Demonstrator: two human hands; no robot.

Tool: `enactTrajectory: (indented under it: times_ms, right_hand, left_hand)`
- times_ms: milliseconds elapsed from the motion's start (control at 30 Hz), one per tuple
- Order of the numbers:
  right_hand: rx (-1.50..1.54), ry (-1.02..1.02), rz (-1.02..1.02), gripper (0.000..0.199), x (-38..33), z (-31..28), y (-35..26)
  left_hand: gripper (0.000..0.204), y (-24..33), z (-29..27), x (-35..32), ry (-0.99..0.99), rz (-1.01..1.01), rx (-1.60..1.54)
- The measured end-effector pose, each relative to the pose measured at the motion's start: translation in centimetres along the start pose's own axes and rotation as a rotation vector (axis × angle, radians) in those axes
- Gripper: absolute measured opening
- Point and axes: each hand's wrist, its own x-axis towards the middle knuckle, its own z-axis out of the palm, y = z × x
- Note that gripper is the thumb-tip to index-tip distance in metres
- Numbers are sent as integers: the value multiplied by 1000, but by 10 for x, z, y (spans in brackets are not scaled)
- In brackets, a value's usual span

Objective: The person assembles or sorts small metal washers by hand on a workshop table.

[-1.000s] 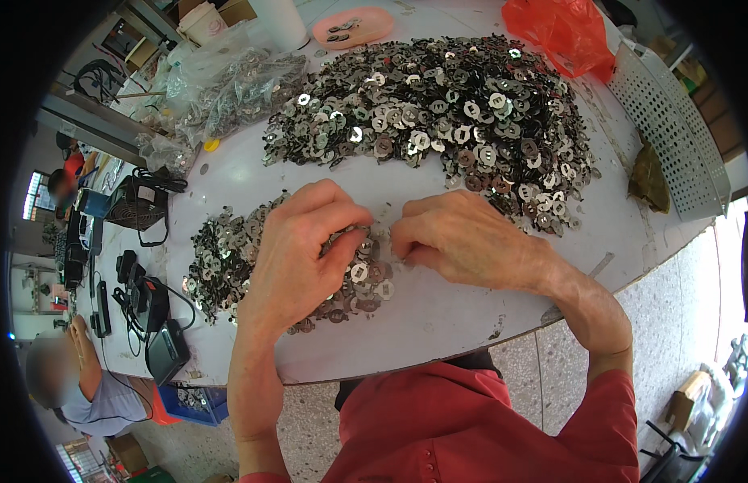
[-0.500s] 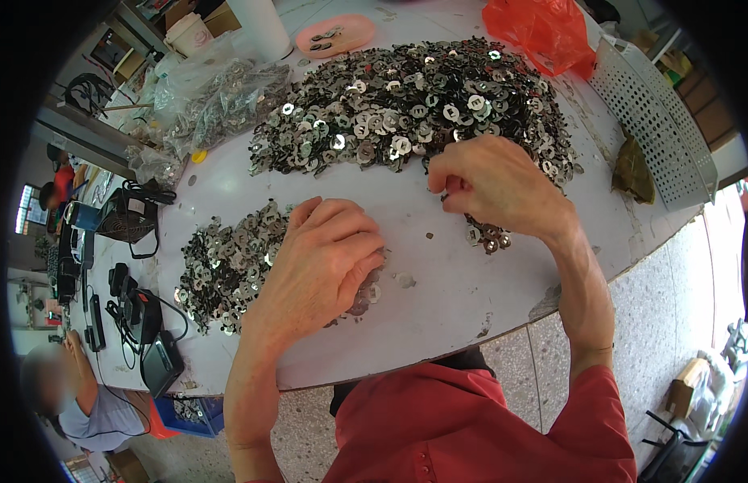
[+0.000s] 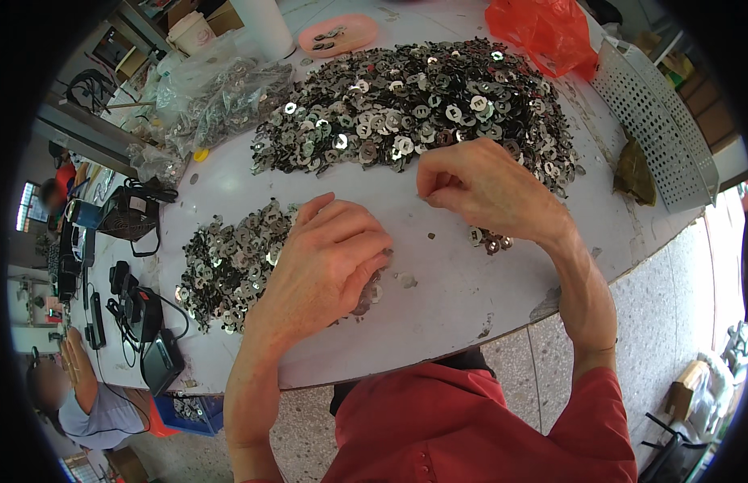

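Many thin, glossy, slotted metal discs (image 3: 390, 117); left hand (image 3: 330, 256) and right hand (image 3: 493, 189) curled, grip on anything unclear.

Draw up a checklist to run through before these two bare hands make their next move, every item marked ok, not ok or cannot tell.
1. Large heap of flat silver metal pieces separate from smaller heap of similar pieces: ok, white tabletop shows between them.
2. That gap free of loose bits: not ok, a tiny dark squarish bit lies there.
3. Right hand has a piece in its grip: cannot tell, curled fingers hide it.
4. Left hand at the smaller heap: ok, it is over the right side.
5. Shallow pink oval dish clear of both hands: ok, beyond the large heap.
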Motion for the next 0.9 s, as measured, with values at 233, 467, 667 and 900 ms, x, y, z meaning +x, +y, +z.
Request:
enactTrajectory:
  times_ms: [233, 467, 667, 900]
  right_hand:
    - [692, -219, 228, 9, 6, -9, -8]
    - [891, -280, 209, 11, 6, -4, -13]
    - [903, -272, 216, 14, 7, 3, -12]
    - [873, -271, 246, 17, 7, 6, -20]
  left_hand:
    - [20, 2, 16, 0, 234, -46, -152]
    - [16, 7, 15, -1, 328, -253, -366]
    - [12, 3, 19, -3, 339, -317, -563]
    - [13, 4, 18, -1, 408, -323, -620]
